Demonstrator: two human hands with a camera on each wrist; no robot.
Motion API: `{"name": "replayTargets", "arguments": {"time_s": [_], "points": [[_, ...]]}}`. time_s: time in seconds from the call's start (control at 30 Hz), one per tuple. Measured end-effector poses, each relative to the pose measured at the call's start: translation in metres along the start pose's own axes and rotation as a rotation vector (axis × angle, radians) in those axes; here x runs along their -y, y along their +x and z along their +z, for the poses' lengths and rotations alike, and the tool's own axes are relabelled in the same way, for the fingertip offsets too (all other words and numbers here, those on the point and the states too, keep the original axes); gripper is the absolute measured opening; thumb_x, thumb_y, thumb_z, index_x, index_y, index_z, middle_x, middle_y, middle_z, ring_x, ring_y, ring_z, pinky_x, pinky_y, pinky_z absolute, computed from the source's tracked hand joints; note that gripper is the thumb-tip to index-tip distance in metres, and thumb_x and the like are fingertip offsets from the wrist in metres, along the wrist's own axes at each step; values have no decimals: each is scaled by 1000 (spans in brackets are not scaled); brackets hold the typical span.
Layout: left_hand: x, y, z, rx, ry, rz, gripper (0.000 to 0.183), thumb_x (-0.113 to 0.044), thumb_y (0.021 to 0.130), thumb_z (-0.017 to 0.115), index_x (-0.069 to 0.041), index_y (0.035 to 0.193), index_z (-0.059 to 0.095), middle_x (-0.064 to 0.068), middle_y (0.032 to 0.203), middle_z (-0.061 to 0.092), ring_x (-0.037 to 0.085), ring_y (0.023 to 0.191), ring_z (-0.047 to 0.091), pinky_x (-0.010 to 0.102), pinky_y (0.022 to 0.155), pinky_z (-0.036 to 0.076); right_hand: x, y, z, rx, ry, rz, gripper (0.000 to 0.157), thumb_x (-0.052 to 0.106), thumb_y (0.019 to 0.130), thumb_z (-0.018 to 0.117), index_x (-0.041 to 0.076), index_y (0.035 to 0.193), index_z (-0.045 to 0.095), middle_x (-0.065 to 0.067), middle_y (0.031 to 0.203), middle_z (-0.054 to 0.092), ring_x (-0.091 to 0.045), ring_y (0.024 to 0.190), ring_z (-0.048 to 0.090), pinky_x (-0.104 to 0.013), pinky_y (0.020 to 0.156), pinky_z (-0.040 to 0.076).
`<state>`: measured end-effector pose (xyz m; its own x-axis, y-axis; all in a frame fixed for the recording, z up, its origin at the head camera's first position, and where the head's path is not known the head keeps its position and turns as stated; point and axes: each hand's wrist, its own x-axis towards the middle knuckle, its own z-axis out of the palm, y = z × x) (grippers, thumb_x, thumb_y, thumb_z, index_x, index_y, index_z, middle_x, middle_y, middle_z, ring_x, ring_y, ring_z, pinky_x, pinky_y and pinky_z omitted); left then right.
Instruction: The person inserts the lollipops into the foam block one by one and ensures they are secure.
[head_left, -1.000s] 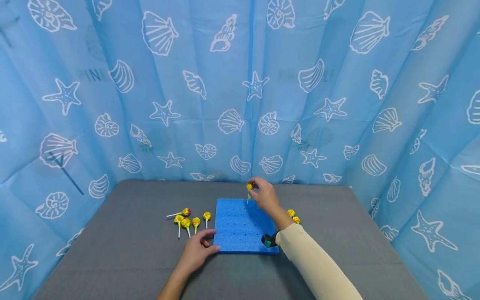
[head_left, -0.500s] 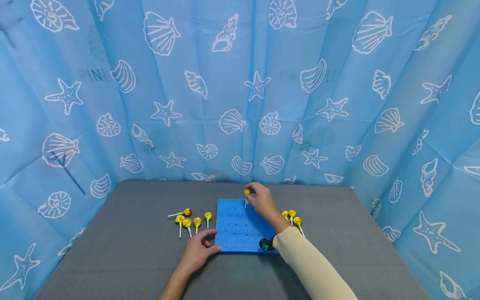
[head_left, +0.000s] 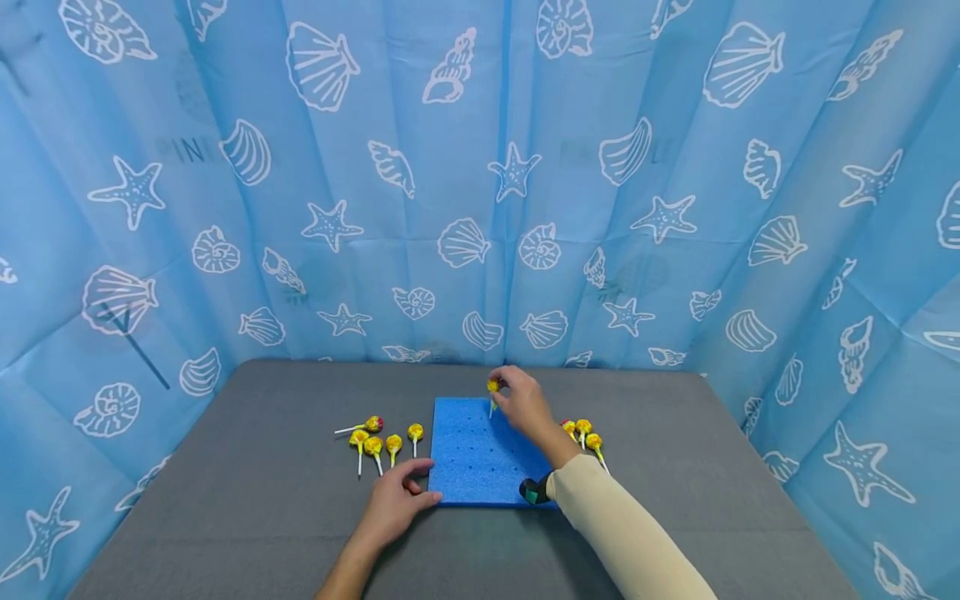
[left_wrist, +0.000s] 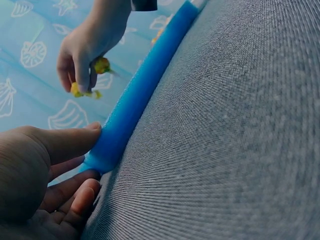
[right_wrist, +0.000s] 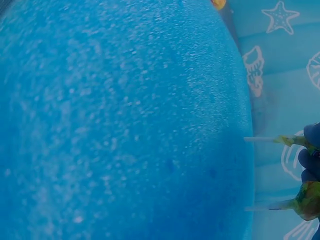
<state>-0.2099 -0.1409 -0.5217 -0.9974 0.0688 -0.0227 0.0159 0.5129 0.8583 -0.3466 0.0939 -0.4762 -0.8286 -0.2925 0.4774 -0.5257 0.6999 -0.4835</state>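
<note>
My right hand pinches a yellow-wrapped lollipop by its head, stick pointing down, at the back edge of a blue foam board dotted with small holes. In the right wrist view the stick of this lollipop ends at the board's far edge. Beside those fingers, a second lollipop has its stick end at the same edge; the hand hides it in the head view. My left hand holds the board's front left corner, thumb on the front edge and fingers along the left side.
Several yellow lollipops lie on the grey table left of the board, one with a red patch. More lollipops lie to its right, partly behind my right forearm. A blue shell-print curtain hangs behind the table.
My right hand has shifted a little left and lower with the lollipop, bringing its stick down to the board. More lollipops on the right now show. The left hand stays on the corner.
</note>
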Motion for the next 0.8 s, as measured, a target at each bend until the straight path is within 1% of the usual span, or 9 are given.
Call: {"name": "replayTargets", "arguments": {"time_s": [0.1,0.2,0.3,0.4,0.53,0.67,0.8], "points": [[-1,0,0,-2,4,-3,50,-20,79,82,-11,124,64,4,109,60,18,78,50,33,66,41,0,-1,-1,15,-21,-15,20,5,85,75,10,103,66,-3,99,64,-20,93,62,-38,82,51],[0,0,0,2,4,-8,50,-20,79,82,-11,125,64,4,108,60,18,78,50,33,66,41,0,-2,-3,17,-37,-47,19,7,85,76,10,102,67,-3,98,65,-22,93,61,-40,83,49],[1,0,0,3,4,-9,51,-21,79,82,-12,125,64,4,108,60,18,78,50,33,66,40,0,-2,-6,13,-58,-88,18,8,84,77,10,100,68,-2,94,66,-23,91,59,-42,83,46],[2,1,1,1,5,-5,50,-21,78,83,-12,124,64,4,108,60,17,77,50,33,66,40,-1,-3,-9,13,-80,-111,17,10,83,79,11,97,70,0,91,66,-22,90,56,-44,83,43],[2,2,1,2,4,-4,51,-20,78,82,-12,124,64,4,109,60,17,78,50,33,66,40,-1,-5,-10,23,-111,-104,18,15,83,79,13,98,70,1,91,67,-21,93,55,-45,86,41],[1,1,1,5,8,-12,51,-21,79,82,-12,125,63,4,109,60,18,78,50,33,66,40,0,-7,-11,39,-126,-85,21,19,83,79,13,101,70,1,93,67,-21,97,55,-45,90,41],[0,2,1,6,13,-14,51,-22,79,82,-12,125,63,4,109,60,17,78,50,34,66,40,2,-7,-12,44,-103,-88,26,17,83,79,9,106,70,-1,95,67,-22,97,55,-46,90,40]]}}
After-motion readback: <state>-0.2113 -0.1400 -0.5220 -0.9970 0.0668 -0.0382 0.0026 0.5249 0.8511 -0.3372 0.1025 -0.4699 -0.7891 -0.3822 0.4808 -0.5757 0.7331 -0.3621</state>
